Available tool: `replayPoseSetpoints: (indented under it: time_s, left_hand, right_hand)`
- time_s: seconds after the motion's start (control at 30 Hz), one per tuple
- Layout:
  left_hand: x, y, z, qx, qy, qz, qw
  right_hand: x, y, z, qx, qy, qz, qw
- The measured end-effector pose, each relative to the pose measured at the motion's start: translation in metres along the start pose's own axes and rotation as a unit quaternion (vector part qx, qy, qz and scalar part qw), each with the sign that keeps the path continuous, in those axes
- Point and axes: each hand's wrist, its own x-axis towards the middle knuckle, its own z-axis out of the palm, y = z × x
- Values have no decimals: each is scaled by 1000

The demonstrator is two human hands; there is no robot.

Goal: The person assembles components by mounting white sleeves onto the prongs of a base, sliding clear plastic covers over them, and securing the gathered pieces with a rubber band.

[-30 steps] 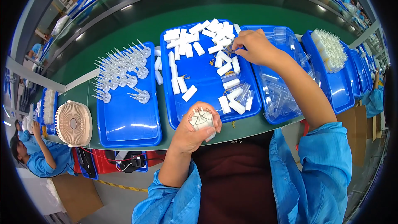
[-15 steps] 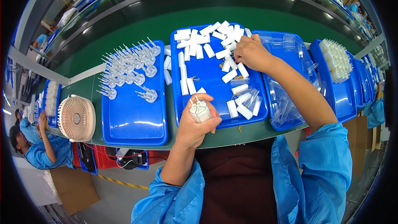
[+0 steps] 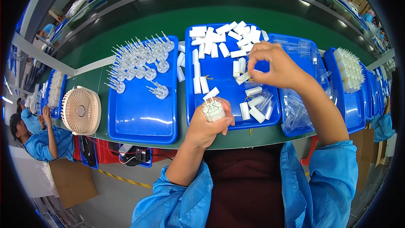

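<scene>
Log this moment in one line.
left hand: holding white bundle | right hand: above middle blue tray, right side, grip unclear | beige fan: at left

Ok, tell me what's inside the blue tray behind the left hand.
The tray holds white blocks, clear plastic pieces and yellowish string. The right hand covers part of its right side, the left hand part of its near edge; anything beneath is hidden.

The right hand point(image 3: 274, 64) has come nearer the person along the blue tray point(image 3: 220, 75) — its thumb and forefinger, bunched half a second ago, now curve into a ring. Some white blocks point(image 3: 236, 69) beside it lie at new angles — and the left hand point(image 3: 213, 122) has edged further over the tray.
</scene>
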Motion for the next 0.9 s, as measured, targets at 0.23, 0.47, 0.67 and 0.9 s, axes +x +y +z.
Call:
replayPoseSetpoints:
  time_s: [0.23,0.47,0.67,0.9]
  left_hand:
    - [0,-3,10,228,83,107,964]
    - [0,-6,6,341,68,156,925]
    - [-3,-5,14,155,58,82,983]
    - [-6,-8,4,-60,-121,8,991]
  right_hand:
    - [-25,-43,11,-82,41,-78,993]
    - [-28,-43,15,50,-60,5,997]
    - [-34,-50,21,44,-40,34,998]
    - [-54,-61,16,43,6,28,999]
